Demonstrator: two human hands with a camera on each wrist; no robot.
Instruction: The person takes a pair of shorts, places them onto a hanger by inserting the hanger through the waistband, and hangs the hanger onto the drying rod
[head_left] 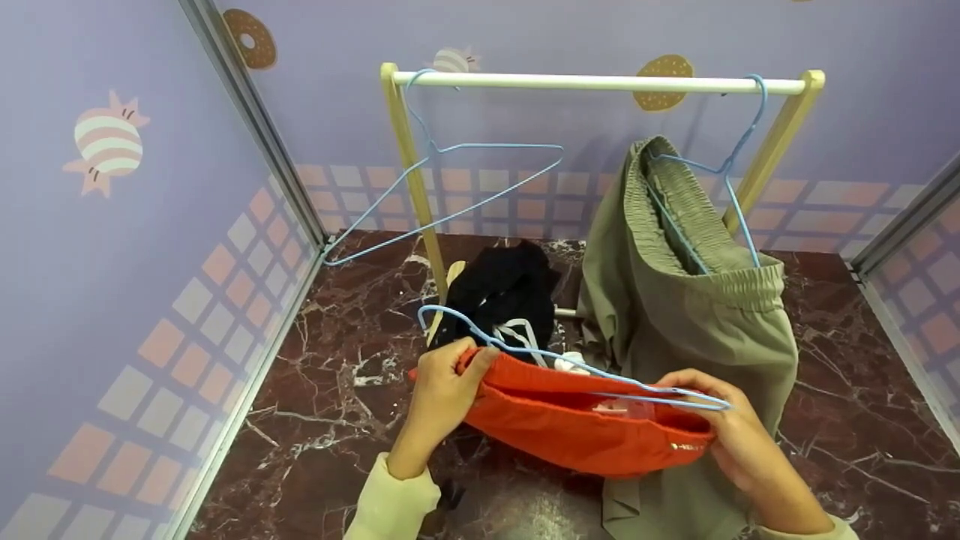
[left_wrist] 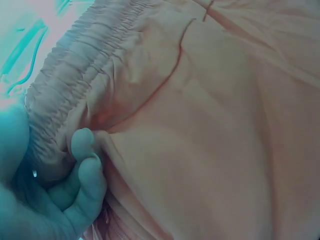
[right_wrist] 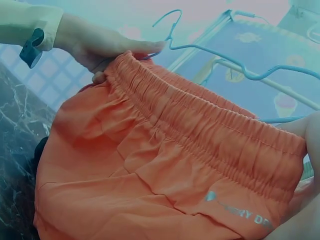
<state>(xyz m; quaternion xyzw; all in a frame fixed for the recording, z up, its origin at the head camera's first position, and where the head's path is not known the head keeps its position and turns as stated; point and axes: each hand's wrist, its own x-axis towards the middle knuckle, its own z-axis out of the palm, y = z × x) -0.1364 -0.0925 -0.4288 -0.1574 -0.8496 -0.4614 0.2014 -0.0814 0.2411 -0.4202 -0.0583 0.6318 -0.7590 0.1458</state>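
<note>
Both hands hold a pair of orange pants [head_left: 570, 442] by the elastic waistband [right_wrist: 200, 120], its opening facing up. My left hand [head_left: 442, 386] grips the left end, thumb on top and fingertips [left_wrist: 90, 175] curled against the cloth below the gathers. At the opposite end, my right hand [head_left: 731, 427] holds the waistband beside the tip of a light blue wire hanger [head_left: 525, 349]. That hanger lies along the waist opening, its hook up at the left; part of its lower bar dips inside the waist. Silvery lettering [right_wrist: 245, 214] shows on the front.
A wooden rack with a white rod [head_left: 585, 81] stands behind. On its left hangs a bare blue hanger [head_left: 499, 145]; on its right, olive pants [head_left: 697, 352] hang from another. A black garment [head_left: 499, 296] with white cord lies on the dark marbled surface [head_left: 300, 450]. Patterned walls enclose the sides.
</note>
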